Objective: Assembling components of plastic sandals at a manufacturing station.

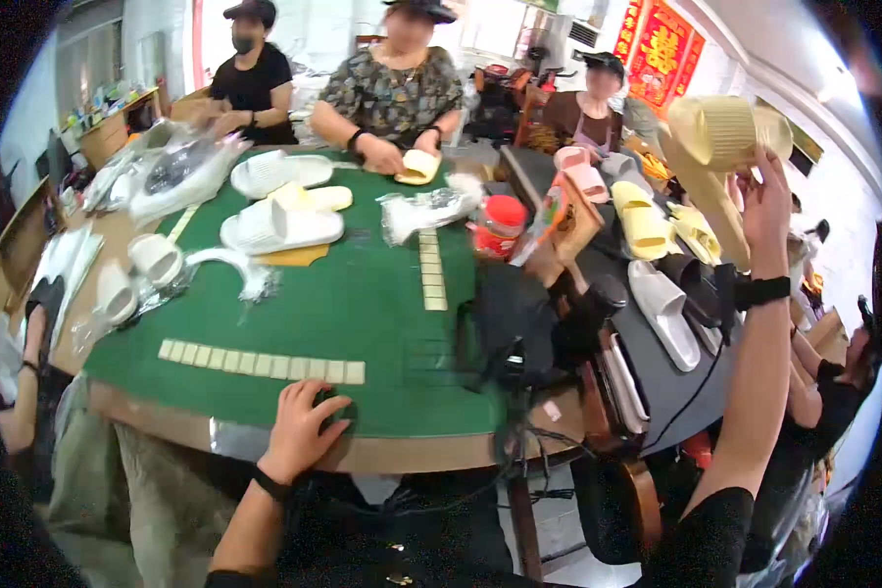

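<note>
My left hand [302, 429] rests flat, fingers spread, on the near edge of the green-topped table [363, 304], just below a row of cream tiles [261, 364]. My right hand [764, 211] is raised high at the right and grips a pale yellow slipper [720, 147] by its sole, held up in the air. A black band sits on each wrist.
White and yellow slippers [282, 225] and crumpled plastic bags [426, 211] lie on the table. More slippers [647, 225] cover a dark surface at right. A red-lidded jar [500, 223] and a black camera rig [519, 343] stand mid-table. Three people sit across; another person's arm [24, 382] is at left.
</note>
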Motion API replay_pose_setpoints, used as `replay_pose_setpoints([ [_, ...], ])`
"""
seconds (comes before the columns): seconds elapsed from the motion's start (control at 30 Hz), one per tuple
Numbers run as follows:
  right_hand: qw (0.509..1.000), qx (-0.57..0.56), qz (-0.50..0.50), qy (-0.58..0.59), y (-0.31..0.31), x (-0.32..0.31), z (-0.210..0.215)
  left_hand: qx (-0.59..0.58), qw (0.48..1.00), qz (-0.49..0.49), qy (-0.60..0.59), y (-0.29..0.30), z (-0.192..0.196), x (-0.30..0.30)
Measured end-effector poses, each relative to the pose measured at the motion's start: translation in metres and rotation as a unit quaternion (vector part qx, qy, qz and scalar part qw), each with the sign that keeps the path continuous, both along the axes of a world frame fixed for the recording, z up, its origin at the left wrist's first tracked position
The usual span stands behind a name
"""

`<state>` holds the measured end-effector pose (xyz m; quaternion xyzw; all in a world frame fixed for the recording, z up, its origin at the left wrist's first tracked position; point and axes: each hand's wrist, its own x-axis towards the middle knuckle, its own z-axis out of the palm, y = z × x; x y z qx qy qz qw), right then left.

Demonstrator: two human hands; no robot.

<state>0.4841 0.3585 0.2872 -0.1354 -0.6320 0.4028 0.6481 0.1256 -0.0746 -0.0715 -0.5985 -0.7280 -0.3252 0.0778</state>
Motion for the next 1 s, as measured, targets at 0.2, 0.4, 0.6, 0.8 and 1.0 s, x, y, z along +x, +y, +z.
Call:
replay_pose_setpoints([
  [0.2,0.978,-0.026,0.18,-0.105,-0.076,-0.108,-0.035,0.074,0.996,-0.015,-0.055,-0.009,0.011,0.002],
  [0.4,0.903,-0.119,0.273,-0.309,-0.161,-0.214,-0.152,0.077,0.993,0.071,-0.053,-0.059,0.021,-0.015],
  [0.6,0.765,-0.184,0.366,-0.497,-0.169,-0.243,-0.287,0.083,0.98,0.161,-0.079,-0.093,0.018,-0.036],
  [0.8,0.772,-0.17,0.383,-0.478,-0.16,-0.258,-0.302,0.076,0.984,0.15,-0.065,-0.076,0.026,-0.048],
  [1.0,0.831,-0.104,0.34,-0.428,-0.151,-0.26,-0.288,0.072,0.993,0.073,-0.055,-0.03,0.034,-0.053],
])
